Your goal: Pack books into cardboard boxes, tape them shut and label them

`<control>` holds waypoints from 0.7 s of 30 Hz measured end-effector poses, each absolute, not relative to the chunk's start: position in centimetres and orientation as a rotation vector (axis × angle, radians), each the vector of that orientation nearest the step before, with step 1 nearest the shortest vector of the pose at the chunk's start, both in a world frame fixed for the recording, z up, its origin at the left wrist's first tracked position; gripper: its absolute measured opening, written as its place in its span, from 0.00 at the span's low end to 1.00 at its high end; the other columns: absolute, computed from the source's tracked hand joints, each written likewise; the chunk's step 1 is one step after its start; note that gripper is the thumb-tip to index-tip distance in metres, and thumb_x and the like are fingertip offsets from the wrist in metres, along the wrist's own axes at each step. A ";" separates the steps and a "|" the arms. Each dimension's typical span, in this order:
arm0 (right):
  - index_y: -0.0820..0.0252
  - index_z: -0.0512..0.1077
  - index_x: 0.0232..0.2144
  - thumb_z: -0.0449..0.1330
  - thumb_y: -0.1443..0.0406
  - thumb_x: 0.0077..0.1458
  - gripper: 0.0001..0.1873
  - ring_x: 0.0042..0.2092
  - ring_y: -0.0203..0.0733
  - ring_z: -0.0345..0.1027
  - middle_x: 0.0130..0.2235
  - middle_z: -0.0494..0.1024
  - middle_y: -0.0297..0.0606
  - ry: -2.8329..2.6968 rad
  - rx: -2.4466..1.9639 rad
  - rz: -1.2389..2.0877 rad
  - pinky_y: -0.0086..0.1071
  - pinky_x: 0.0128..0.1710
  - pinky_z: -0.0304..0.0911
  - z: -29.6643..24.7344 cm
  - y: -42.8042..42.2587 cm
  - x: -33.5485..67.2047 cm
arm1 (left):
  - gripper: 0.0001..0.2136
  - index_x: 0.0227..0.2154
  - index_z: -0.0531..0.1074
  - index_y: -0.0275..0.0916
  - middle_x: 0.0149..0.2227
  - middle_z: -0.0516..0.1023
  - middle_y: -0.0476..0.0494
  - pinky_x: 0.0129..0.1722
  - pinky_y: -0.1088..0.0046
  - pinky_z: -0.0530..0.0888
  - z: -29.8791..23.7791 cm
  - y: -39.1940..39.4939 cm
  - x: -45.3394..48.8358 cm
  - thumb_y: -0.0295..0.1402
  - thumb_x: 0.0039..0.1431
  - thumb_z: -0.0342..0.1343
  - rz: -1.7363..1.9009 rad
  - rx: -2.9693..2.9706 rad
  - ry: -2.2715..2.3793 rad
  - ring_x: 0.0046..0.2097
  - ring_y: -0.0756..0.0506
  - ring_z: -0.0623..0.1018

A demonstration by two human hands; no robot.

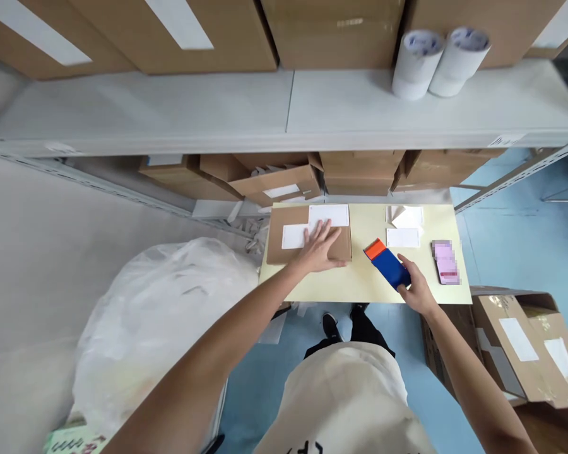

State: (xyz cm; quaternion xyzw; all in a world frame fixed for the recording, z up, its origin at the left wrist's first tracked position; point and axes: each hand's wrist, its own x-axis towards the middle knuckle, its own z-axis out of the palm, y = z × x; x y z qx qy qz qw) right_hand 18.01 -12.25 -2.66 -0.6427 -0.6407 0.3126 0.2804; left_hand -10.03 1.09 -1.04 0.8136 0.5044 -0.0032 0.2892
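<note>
A flat brown cardboard parcel (284, 252) with two white labels lies on the left part of a small pale yellow table (360, 284). My left hand (319, 248) rests flat on the parcel, fingers spread over the labels. My right hand (414, 289) grips the near end of a blue tool with an orange tip (383, 260), which lies slanted on the table to the right of the parcel.
White label sheets (404, 227) and a pink-cased phone (445, 261) lie at the table's right. A big clear plastic bag (156, 315) stands on the left, an open cardboard box (525, 343) on the right. Shelves ahead hold boxes and two tape rolls (438, 60).
</note>
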 end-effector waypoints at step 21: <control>0.52 0.65 0.58 0.64 0.53 0.52 0.33 0.61 0.56 0.62 0.62 0.65 0.50 -1.711 -1.368 0.353 0.52 0.57 0.64 11.9 8.4 15.9 | 0.26 0.55 0.65 0.40 0.58 0.73 0.35 0.53 0.66 0.73 14.9 13.3 -1.3 0.39 0.55 0.63 1.320 1.155 1.130 0.58 0.40 0.74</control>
